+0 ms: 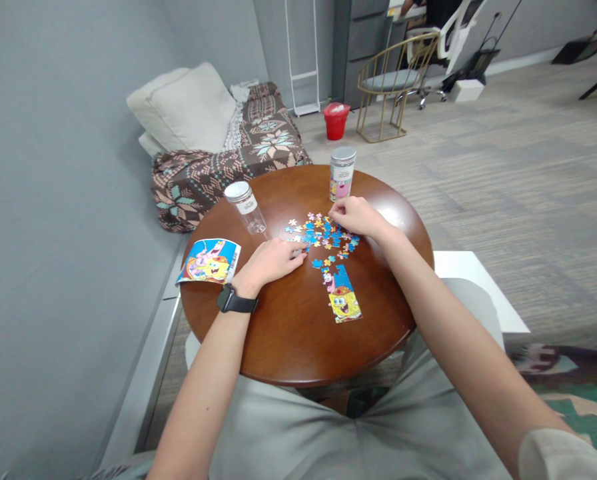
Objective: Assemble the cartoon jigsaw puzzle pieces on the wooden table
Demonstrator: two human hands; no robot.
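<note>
Loose jigsaw puzzle pieces lie in a heap on the round brown table. My left hand, with a black watch at the wrist, rests at the heap's left edge, fingers stretched out and fingertips touching pieces. At the far right side of the heap, the fingers of my right hand are pinched together; whatever they may hold is hidden. Closer to me lies a joined puzzle section showing a yellow cartoon face, a pink figure and blue background. A printed picture sheet with similar characters lies at the table's left edge.
A clear jar with a silver lid stands behind my left hand. Another lidded jar with a cartoon print is just beyond my right hand. Past the table are a patterned sofa, a red bin and a gold-framed chair.
</note>
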